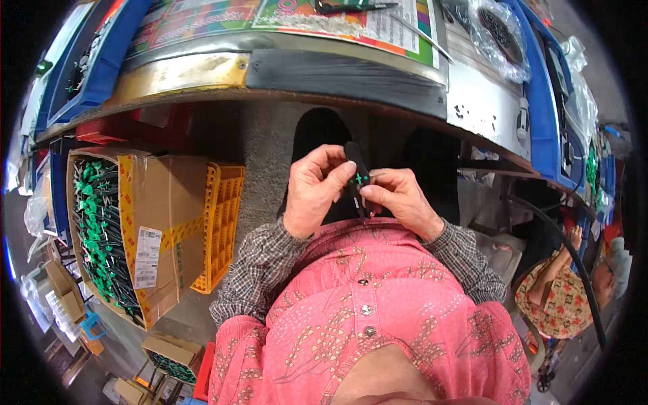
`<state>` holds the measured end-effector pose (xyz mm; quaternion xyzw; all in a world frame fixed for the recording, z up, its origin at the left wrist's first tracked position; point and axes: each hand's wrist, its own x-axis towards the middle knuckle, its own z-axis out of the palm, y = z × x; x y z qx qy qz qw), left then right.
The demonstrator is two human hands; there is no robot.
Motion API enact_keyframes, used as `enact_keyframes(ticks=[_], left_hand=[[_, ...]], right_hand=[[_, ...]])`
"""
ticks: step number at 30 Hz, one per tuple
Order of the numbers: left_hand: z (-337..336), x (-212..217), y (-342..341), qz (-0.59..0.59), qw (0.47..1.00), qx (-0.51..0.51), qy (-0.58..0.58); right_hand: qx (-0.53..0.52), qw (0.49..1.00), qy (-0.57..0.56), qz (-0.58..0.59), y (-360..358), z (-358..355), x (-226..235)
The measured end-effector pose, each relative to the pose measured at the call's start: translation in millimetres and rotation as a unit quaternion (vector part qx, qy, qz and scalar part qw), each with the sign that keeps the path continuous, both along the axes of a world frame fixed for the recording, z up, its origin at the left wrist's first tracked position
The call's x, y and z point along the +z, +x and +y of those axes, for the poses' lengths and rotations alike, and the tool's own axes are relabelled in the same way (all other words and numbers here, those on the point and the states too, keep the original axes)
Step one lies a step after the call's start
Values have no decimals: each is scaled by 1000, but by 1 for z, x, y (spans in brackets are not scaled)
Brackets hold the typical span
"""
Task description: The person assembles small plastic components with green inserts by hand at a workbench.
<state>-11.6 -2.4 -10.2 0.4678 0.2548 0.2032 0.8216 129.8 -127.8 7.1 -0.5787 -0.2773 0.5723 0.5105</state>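
Over my lap, both hands hold a slim black part with small green pieces (358,179) on it. Its wide black end points up toward the bench and its narrow end down toward my waist. My left hand (314,189) pinches it on the left side, thumb laid along it. From the right, the fingertips of my right hand (405,200) close on it near the green pieces. Fingers cover some of the part, so its exact kind cannot be made out.
A workbench edge (344,79) runs across in front. Blue bins (101,64) stand at both bench ends. On the left are an open cardboard box (162,209) full of black-and-green parts and a yellow crate (221,219). Another person (557,297) sits at the right.
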Motion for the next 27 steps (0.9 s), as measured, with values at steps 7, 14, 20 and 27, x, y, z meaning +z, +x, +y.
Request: enact_keyframes(ticks=[7, 14, 20, 27], left_hand=[[-4, 14, 2, 8, 997, 22, 71], [66, 82, -27, 17, 945, 98, 313], [186, 151, -60, 112, 772, 283, 558], [336, 198, -120, 271, 630, 416, 597]], right_hand=[[6, 999, -32, -30, -7, -1, 15], [15, 999, -19, -29, -5, -3, 7], [29, 997, -38, -61, -6, 0, 4], [43, 995, -55, -75, -9, 6, 1]])
